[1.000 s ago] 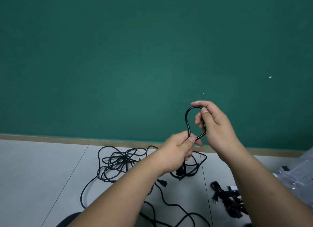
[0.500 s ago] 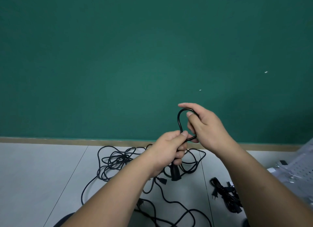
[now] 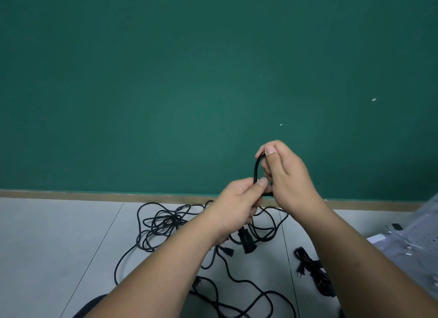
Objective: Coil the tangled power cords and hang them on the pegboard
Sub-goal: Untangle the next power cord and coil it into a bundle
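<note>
I hold a black power cord [image 3: 255, 171] up in front of the green wall, bent into a small upright loop. My left hand [image 3: 239, 206] grips the loop's base between thumb and fingers, and the cord's plug [image 3: 246, 241] hangs below that fist. My right hand [image 3: 288, 178] pinches the top of the loop with thumb and forefinger and also curls round its right side. On the grey floor below lies a tangled heap of black cords [image 3: 166, 223], with more strands [image 3: 239, 287] trailing toward me. The white pegboard [image 3: 419, 237] lies at the right edge.
A coiled, bundled black cord [image 3: 315, 272] lies on the floor at the right, near the pegboard. Small metal hooks [image 3: 412, 247] are scattered on the pegboard. A wooden skirting strip [image 3: 94, 195] runs along the foot of the green wall [image 3: 189, 80].
The loop has shrunk and narrowed as my right hand came in closer to my left. The hanging plug has swung slightly lower and to the right.
</note>
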The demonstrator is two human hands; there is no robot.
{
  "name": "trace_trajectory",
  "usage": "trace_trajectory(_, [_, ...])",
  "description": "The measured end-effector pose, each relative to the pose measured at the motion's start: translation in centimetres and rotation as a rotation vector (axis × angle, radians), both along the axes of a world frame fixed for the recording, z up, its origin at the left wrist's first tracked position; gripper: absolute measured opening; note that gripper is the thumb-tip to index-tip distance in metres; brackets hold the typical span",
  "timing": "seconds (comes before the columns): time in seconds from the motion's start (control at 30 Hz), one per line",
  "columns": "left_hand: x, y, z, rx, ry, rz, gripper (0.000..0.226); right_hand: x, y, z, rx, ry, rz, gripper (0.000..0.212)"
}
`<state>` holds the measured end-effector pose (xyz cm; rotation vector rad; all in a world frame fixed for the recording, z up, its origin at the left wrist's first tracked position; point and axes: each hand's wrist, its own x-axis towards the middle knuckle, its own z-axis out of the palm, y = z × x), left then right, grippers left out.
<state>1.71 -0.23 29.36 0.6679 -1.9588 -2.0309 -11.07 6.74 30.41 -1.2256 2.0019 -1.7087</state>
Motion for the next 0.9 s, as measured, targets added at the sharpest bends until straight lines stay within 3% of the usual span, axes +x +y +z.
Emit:
trace_trajectory(0.13, [-0.1,-0.2,0.6,0.000,0.010,-0.053,0.037,1.1,-0.4,0.3,-0.180,-0.495,-0.040,0.032])
trace_trajectory(0.23, [-0.1,0.1,0.8,0.086,0.030,-0.094,0.037,1.4,-1.0,0.3,-0.269,-0.654,-0.131,0.031])
trace_trajectory(0.33, [-0.2,0.1,0.7,0.135,0.026,-0.135,0.039,1.2,-1.2,-0.4,-0.252,-0.514,-0.202,0.034])
trace_trajectory(0.5, [0.5,-0.6,0.6,0.164,0.010,-0.188,0.041,-0.1,-0.7,-1.1,-0.094,0.139,-0.243,0.035])
trace_trajectory(0.57, [0.9,-1.1,0.3,0.151,0.018,-0.131,0.037,-1.1,-0.6,-0.8,-0.048,0.079,-0.116,0.032])
trace_trajectory(0.7, [1.1,-2.4,-0.5,0.150,0.086,0.036,0.030,-2.1,-0.1,-0.4,0.072,-0.238,0.145,0.024])
trace_trajectory(0.9, [0.5,-3.3,0.0,0.355,0.246,0.278,0.019,0.6,-0.1,-2.0,0.420,-0.349,0.457,0.050])
